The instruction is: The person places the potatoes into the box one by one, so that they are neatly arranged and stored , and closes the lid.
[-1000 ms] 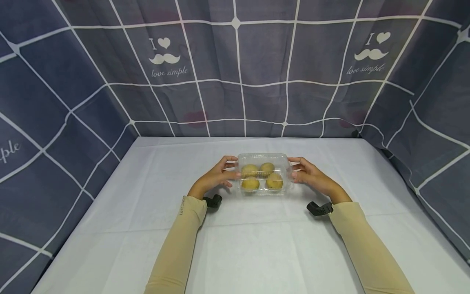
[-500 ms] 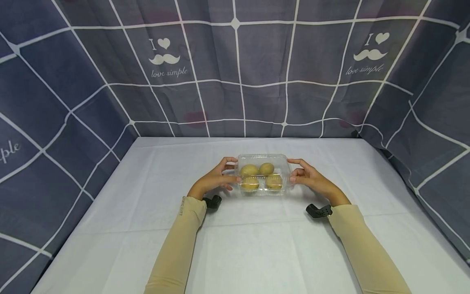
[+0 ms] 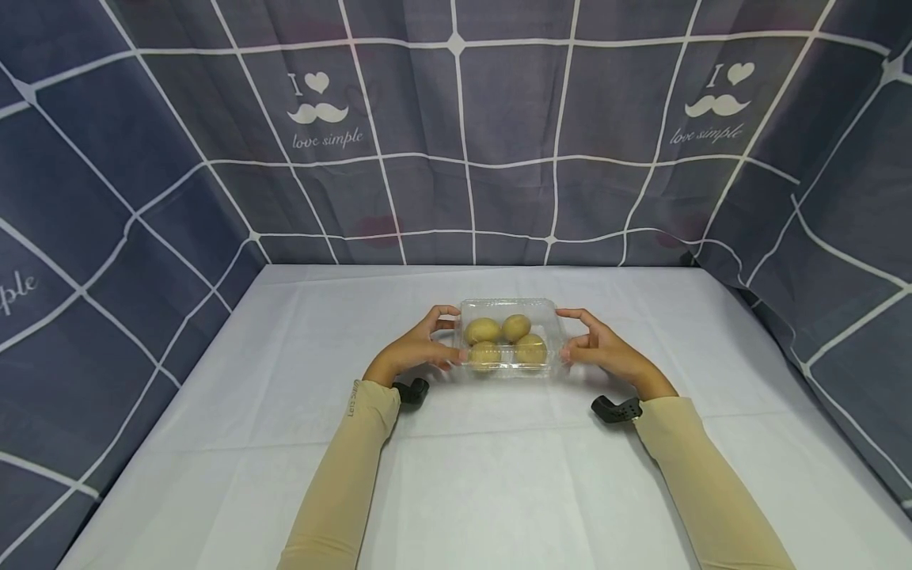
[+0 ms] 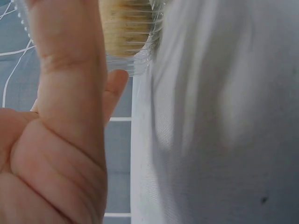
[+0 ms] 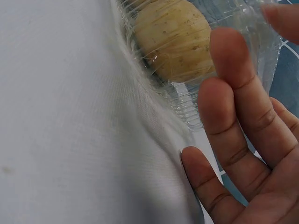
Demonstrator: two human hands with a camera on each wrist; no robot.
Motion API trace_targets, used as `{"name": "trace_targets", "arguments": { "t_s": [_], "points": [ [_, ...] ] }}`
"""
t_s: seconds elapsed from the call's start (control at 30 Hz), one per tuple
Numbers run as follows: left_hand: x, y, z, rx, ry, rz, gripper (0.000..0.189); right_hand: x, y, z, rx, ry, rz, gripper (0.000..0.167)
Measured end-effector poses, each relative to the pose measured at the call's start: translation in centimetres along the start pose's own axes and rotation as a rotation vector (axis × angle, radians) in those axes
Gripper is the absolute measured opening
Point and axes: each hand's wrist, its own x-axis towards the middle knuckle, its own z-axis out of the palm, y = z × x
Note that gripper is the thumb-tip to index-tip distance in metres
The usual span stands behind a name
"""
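A clear plastic clamshell container [image 3: 506, 368] stands on the white cloth, its lid down over several yellowish potatoes [image 3: 530, 348]. My left hand [image 3: 416, 344] grips its left end, thumb at the front corner and index finger toward the back corner. At the opposite end my right hand [image 3: 606, 352] grips it the same way. In the right wrist view, fingertips [image 5: 230, 51] lie against the ribbed side, close beside a speckled potato [image 5: 173, 39]. The left wrist view shows the ribbed end of the container with a potato [image 4: 126, 28] behind it, partly hidden by a finger.
A white cloth [image 3: 470, 491] covers the table. Dark grey-blue curtains [image 3: 513, 198] with white grid lines stand behind it and on both sides. Black wrist devices [image 3: 617, 408] sit at the cuffs of beige sleeves [image 3: 342, 475].
The container has shifted very slightly left with both hands at its ends. The right thumb has moved a little lower along its side, and the glint on the lid has moved toward the front.
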Motion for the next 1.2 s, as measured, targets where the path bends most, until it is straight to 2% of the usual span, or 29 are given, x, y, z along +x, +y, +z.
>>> {"name": "trace_targets", "arguments": {
  "t_s": [0.4, 0.67, 1.0, 1.2],
  "points": [
    [-0.1, 0.3, 0.4, -0.018, -0.012, 0.008, 0.086, -0.1, 0.2, 0.1, 0.033, -0.014, -0.013, 0.080],
    [-0.1, 0.3, 0.4, 0.001, -0.009, 0.010, 0.087, 0.1, 0.8, 0.1, 0.109, -0.020, -0.039, 0.081],
    [0.0, 0.6, 0.4, -0.006, -0.022, -0.004, 0.089, 0.1, 0.8, 0.0, 0.105, -0.022, -0.052, 0.085],
    [0.1, 0.2, 0.5, 0.007, 0.000, -0.016, 0.089, 0.1, 1.2, 0.0, 0.112, -0.030, -0.063, 0.084]
  ]
}}
